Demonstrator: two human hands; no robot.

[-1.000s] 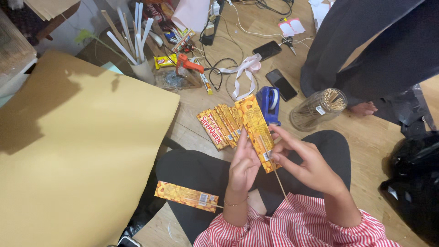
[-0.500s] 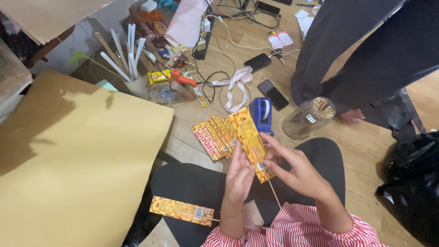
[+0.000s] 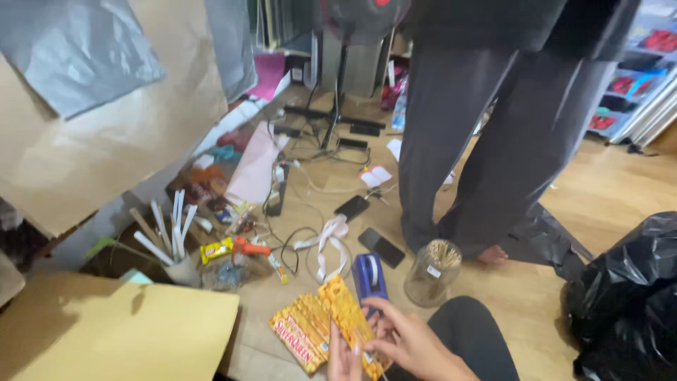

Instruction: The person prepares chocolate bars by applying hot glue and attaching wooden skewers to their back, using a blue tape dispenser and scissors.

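Wooden floor [image 3: 536,296] carries a row of orange wrapped bars [image 3: 300,335] just left of the hands. Right hand [image 3: 412,346] and left hand [image 3: 343,360] both pinch one long orange bar [image 3: 347,321], long axis running up-left from the grip, left hand nearer the row.

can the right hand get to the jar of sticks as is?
Probably yes. The right hand pinches the yellow wrapped bar, and the jar of sticks stands open-topped on bare floor just beyond it, nothing between. It would need to free its fingers first.
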